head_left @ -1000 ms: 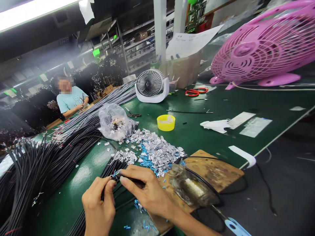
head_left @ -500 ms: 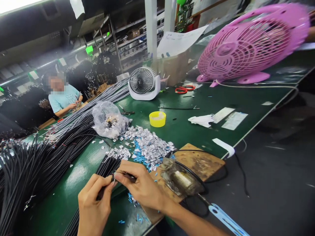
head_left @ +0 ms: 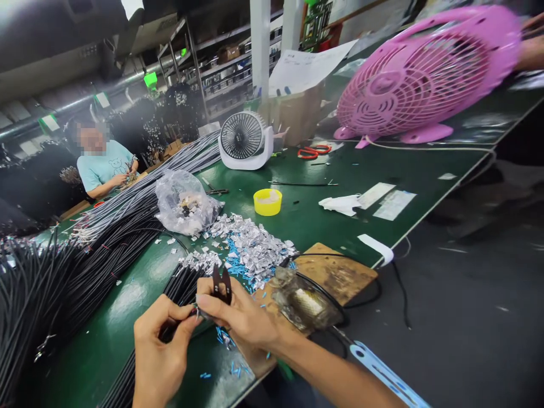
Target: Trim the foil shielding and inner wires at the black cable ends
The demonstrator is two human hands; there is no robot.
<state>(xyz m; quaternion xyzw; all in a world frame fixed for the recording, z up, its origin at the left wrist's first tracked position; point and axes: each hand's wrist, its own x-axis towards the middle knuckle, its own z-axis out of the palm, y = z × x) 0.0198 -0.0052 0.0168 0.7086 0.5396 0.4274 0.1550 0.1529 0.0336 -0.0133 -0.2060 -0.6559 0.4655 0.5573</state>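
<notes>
My left hand (head_left: 159, 351) pinches the end of a black cable (head_left: 170, 328) low in the view. My right hand (head_left: 242, 320) grips a small dark cutter (head_left: 221, 283) whose handles stick up above my fingers, its tip meeting the cable end between my two hands. A bundle of black cables (head_left: 182, 286) runs from my hands toward a heap of silver foil scraps and blue tube pieces (head_left: 250, 252).
On the green table (head_left: 340, 170) lie large cable bundles (head_left: 63, 277), a plastic bag (head_left: 185, 204), a yellow cup (head_left: 267, 202), a wooden board (head_left: 340, 275) with a foil-wrapped tool (head_left: 304, 303), a small white fan (head_left: 244, 139), red scissors (head_left: 313, 151) and a pink fan (head_left: 420, 73). A co-worker (head_left: 104, 161) sits far left.
The cutter handles have swung upright in my right hand, standing above my fingers. The view has drifted right, and both hands stay together at the cable end.
</notes>
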